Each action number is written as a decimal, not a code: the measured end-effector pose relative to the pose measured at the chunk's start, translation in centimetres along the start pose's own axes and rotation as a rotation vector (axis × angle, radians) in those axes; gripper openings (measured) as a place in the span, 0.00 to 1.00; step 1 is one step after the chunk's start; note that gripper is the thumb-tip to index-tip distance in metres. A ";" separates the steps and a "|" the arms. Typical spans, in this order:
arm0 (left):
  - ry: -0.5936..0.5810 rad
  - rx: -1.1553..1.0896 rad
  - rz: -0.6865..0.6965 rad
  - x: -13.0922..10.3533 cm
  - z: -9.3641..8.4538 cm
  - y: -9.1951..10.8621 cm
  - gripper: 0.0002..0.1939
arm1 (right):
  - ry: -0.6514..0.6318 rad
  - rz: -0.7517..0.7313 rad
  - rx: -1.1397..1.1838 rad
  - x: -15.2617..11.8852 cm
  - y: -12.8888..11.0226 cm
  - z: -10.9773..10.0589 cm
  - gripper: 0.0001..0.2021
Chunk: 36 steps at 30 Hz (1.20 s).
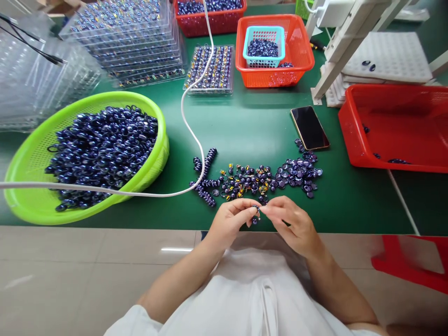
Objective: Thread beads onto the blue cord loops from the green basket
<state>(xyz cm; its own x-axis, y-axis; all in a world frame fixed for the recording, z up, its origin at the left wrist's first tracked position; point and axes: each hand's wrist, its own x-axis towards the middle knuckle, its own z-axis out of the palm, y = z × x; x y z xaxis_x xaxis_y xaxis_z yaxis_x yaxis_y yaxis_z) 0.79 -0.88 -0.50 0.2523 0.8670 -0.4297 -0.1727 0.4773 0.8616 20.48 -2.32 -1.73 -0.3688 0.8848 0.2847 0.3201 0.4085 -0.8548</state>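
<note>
Left hand (229, 219): thumb and forefinger pinch small round glossy dark-blue piece (255, 221), seemingly for steadiness | Right hand (293, 224): fingertips narrowed beside it; I cannot tell grip | Loose dark-blue-and-yellow shiny beads (246, 181): just beyond fingers, presumably for short reach

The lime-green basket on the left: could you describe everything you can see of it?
The lime-green basket is a wide oval with a smooth, thick rim and perforated walls, apparently plastic. It sits upright on the green tabletop, near the front edge, heaped with glossy dark-blue pieces, some showing dark loops. A white cable crosses its front part in the picture; whether they touch is unclear. Both the left hand and the right hand are clear of it.
</note>
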 end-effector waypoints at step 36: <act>0.030 0.278 0.257 -1.2 0.8 0.2 0.10 | 0.189 -0.047 -0.033 -1.1 -0.2 1.5 0.19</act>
<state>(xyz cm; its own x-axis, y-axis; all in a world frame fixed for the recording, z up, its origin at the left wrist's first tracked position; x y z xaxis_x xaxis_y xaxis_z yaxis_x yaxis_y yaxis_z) 1.19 -1.94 0.41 0.2060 0.9592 -0.1937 0.0392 0.1897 0.9811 19.55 -3.66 -2.50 -0.2142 0.8898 0.4030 0.3359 0.4545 -0.8250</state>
